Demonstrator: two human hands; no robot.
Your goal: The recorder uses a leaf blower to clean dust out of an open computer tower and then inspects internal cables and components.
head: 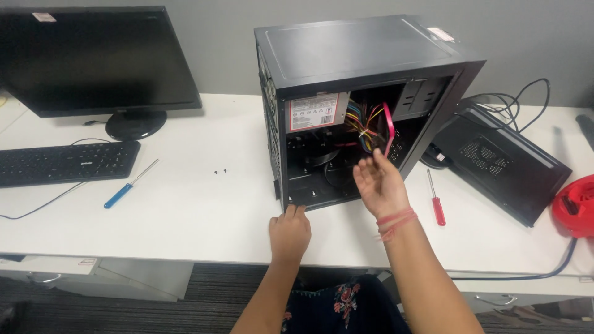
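The left hand [289, 233] rests on the white desk [204, 204] with its fingers curled in, and its fingertips touch the bottom front edge of the open black computer case [346, 59]. It holds nothing. The right hand [378, 184] is lifted at the open side of the case, its fingers spread apart and empty. A pink band sits on that wrist.

The case stands upright in the middle of the desk. Inside it are colored wires [362, 124] and a pink flat cable [389, 127].

A red screwdriver [435, 199] lies just right of the case. The black side panel [501, 161] lies farther right. A blue screwdriver [129, 185], two tiny screws [220, 171], a keyboard [65, 162] and a monitor [99, 59] are on the left.
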